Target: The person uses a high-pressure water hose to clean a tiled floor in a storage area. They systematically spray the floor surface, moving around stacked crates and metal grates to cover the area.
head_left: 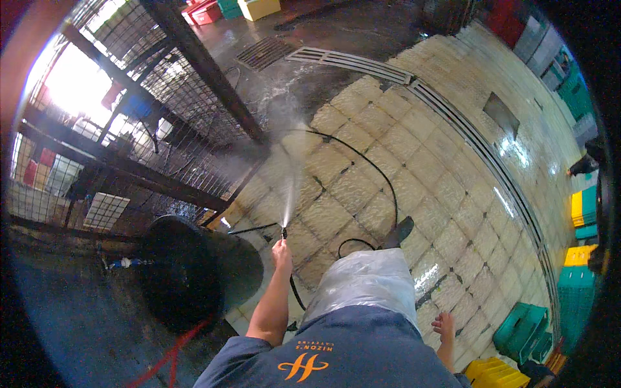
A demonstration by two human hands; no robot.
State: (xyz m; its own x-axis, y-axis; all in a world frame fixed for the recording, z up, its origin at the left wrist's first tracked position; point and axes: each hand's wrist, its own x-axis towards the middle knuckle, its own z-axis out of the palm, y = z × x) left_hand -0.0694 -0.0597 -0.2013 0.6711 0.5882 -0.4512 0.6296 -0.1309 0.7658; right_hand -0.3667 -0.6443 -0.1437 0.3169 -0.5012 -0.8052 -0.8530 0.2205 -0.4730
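Note:
My left hand (pixel 282 253) is wrapped round a small dark hose nozzle (pixel 284 233), held out ahead of me. A white fan of water spray (pixel 290 187) shoots from its tip onto the tiled floor and spreads into mist near the foot of a dark post. The black hose (pixel 389 178) curves across the tiles, loops near my shoe (pixel 399 234) and also shows beside my left forearm. Low at my right side hangs my right hand (pixel 444 325), its fingers apart and nothing in them. A translucent plastic apron (pixel 362 278) covers my front.
A large black drum (pixel 178 275) stands at left, below a wire-mesh fence (pixel 142 103) with dark posts. Metal drain grates (pixel 479 155) arc across the wet tiles (pixel 362 187). Green crates (pixel 521 330) and a yellow crate (pixel 495 374) stand at right; red and yellow bins (pixel 260 8) stand far off.

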